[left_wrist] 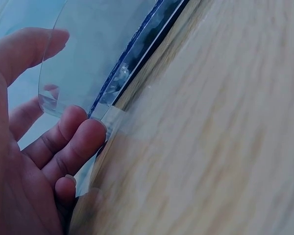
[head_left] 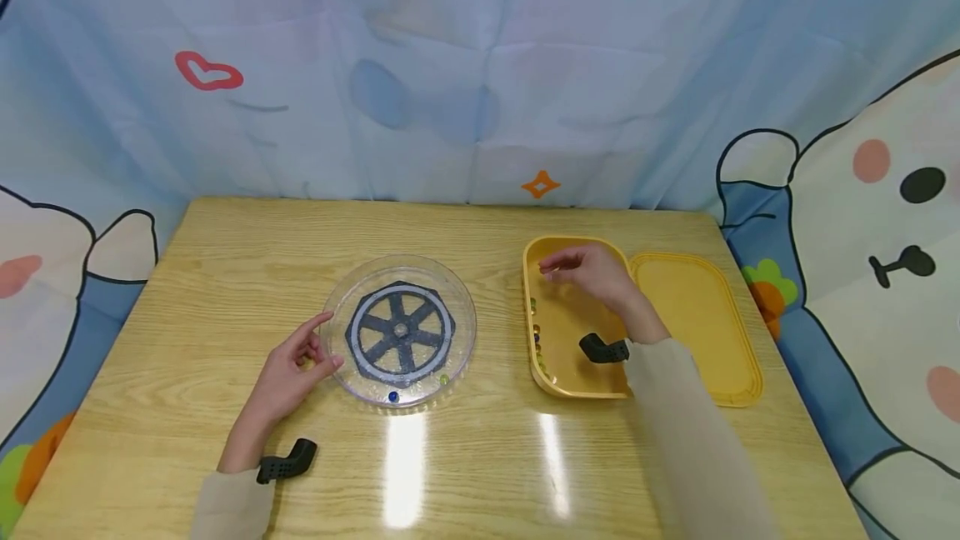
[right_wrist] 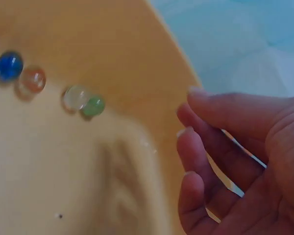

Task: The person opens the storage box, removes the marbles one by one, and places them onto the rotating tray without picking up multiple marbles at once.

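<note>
A clear round dish (head_left: pixel 467 332) with a dark six-spoked wheel pattern stands on the table. In it, near the front rim, lie a blue marble (head_left: pixel 393 397) and a yellow-green marble (head_left: pixel 444 379). My left hand (head_left: pixel 296 365) holds the dish's left edge, thumb and fingers spread along the rim. Over the far left part of a yellow tray (head_left: pixel 581 382) is my right hand (head_left: pixel 592 277), fingers loosely bent and no object visible between them. Several marbles line the tray's left side, among them a blue marble (right_wrist: pixel 10 66) and a green marble (right_wrist: pixel 93 105).
A flat yellow lid (head_left: pixel 701 332) lies against the tray's right side. The wooden table (head_left: pixel 247 248) ends at a pale blue patterned curtain (head_left: pixel 450 107). Black wrist cameras are strapped to both wrists.
</note>
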`<act>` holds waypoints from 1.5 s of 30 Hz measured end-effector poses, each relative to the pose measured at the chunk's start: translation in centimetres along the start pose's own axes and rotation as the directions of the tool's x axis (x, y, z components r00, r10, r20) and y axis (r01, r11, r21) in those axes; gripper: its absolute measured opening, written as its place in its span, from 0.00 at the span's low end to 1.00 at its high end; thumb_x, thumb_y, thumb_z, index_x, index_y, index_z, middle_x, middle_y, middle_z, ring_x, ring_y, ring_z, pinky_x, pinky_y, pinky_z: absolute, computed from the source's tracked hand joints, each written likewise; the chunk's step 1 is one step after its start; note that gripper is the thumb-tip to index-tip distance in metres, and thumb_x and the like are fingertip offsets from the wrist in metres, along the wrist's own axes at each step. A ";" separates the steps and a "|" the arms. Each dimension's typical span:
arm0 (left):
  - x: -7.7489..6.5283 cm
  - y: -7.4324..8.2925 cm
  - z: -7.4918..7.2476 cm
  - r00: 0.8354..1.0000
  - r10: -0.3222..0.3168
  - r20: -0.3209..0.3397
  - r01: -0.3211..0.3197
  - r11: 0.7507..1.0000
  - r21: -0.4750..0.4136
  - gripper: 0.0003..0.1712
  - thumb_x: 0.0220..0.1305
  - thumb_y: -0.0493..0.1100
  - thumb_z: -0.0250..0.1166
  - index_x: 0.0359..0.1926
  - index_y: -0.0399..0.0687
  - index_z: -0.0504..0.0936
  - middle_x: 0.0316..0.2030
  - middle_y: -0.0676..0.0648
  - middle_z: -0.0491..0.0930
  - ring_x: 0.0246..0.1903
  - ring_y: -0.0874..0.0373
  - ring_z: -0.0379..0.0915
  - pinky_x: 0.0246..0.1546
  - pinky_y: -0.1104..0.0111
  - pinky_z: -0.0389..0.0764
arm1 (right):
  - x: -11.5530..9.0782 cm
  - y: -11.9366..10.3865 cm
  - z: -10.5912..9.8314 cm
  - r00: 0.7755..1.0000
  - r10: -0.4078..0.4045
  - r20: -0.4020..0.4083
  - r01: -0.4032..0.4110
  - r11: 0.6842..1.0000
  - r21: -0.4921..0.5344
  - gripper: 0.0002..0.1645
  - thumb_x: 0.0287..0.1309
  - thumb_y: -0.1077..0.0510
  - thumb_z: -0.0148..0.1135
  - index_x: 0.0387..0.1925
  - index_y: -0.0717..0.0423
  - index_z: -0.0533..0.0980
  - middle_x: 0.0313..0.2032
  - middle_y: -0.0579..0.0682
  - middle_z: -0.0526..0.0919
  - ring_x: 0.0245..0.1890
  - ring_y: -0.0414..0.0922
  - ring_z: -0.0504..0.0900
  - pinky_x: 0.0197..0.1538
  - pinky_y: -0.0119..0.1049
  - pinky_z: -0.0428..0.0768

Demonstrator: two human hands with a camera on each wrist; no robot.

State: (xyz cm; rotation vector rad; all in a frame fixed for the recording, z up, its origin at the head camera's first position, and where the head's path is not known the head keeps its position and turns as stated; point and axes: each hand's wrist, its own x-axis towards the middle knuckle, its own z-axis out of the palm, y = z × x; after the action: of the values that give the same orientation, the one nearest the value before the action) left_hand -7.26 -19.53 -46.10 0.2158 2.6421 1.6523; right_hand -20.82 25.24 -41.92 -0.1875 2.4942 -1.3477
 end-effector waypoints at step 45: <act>0.0 -0.1 0.0 1.000 0.002 -0.005 -0.002 1.000 -0.015 0.35 0.62 0.34 0.70 0.68 0.36 0.69 0.32 0.45 0.74 0.32 0.58 0.71 0.35 0.68 0.69 | 1.3 2.1 1.3 0.977 0.028 0.210 0.015 0.980 -0.198 0.10 0.63 0.58 0.68 0.44 0.58 0.85 0.39 0.48 0.86 0.41 0.46 0.78 0.50 0.41 0.72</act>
State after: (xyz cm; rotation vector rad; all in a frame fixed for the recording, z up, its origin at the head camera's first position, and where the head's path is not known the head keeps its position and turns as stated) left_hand -7.23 -19.58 -46.19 0.2140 2.6332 1.6745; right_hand -21.53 25.04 -44.66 -0.3469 2.4407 -1.0153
